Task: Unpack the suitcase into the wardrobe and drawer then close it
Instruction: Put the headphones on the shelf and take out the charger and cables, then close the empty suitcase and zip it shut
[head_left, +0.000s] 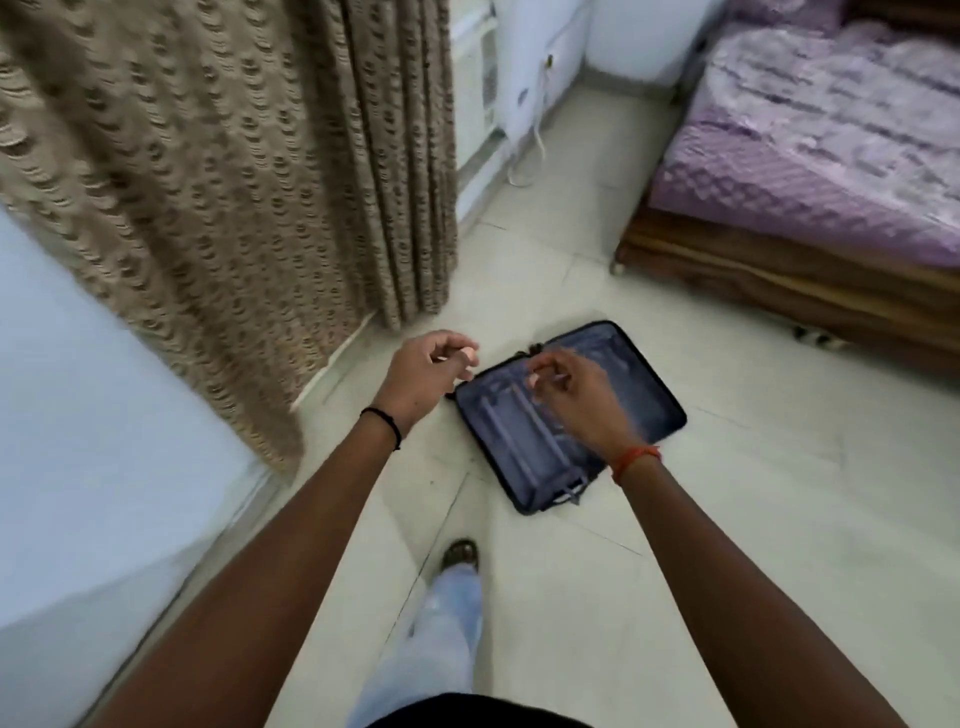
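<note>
A dark blue suitcase (519, 441) lies flat on the tiled floor, its grey lining and inner rails facing up; nothing shows inside it. My left hand (423, 376) hovers over the floor just left of the case, fingers loosely curled, holding nothing. Above the case's middle hangs my right hand (576, 395), fingers also loosely curled and empty. Both arms reach forward and the picture is blurred by motion. No wardrobe or drawer can be made out for certain.
A patterned beige curtain (234, 182) hangs at the left beside a pale wall (78, 415). A wooden bed (779, 280) with a purple cover stands at the right. A white appliance (480, 93) with a cord sits at the back. My foot (460, 553) steps on the tiles.
</note>
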